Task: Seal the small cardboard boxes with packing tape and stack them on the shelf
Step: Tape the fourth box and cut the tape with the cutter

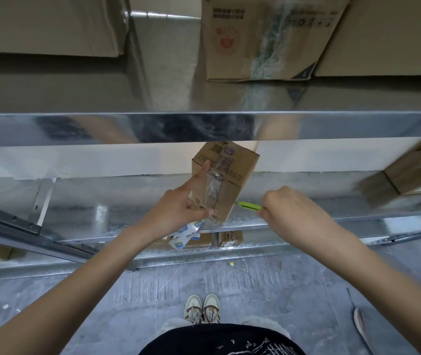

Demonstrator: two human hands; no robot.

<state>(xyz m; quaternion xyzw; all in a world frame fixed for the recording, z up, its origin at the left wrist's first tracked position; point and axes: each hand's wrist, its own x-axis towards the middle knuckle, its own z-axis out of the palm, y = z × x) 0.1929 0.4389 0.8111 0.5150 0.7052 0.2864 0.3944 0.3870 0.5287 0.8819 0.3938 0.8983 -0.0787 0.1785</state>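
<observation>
Head view: left hand [178, 206] pinches tape on small box [226, 175], right hand [289, 206] grips green cutter [249, 206] beside box; next, cut tape.

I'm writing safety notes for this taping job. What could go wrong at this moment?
The green cutter in the right hand points toward the left hand steadying the small box; a slip might nick fingers. The box looks tilted near the shelf edge and may tip off.

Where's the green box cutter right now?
In the head view, the green box cutter is right of centre, gripped in the right hand, its tip at the lower right edge of the small cardboard box.
</observation>
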